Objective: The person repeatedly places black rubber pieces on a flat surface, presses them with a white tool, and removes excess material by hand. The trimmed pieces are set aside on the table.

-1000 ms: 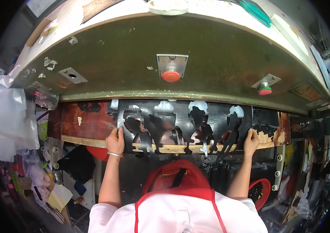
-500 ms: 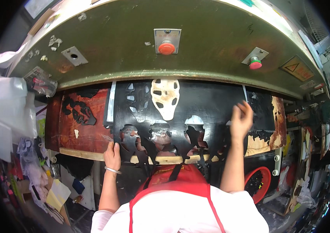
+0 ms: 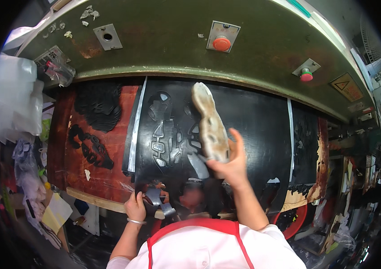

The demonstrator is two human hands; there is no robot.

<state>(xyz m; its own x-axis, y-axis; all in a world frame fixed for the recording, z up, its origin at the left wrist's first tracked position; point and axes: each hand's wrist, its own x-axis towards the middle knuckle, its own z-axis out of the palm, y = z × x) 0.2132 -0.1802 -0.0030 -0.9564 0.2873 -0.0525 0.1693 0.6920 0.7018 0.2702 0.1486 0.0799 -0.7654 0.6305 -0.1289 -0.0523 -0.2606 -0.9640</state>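
While the left hand (image 3: 135, 206) pinches the near left edge of a black sheet (image 3: 262, 130), thumb and fingers drawn together on it, the right hand (image 3: 230, 165) has its grip clamped around the near end of a pale, sole-shaped form (image 3: 211, 125). The form is tilted over the middle of the sheet, its far end toward the green machine beam (image 3: 163, 45); whether it touches the sheet cannot be told. Cut shapes (image 3: 158, 147) show to its left.
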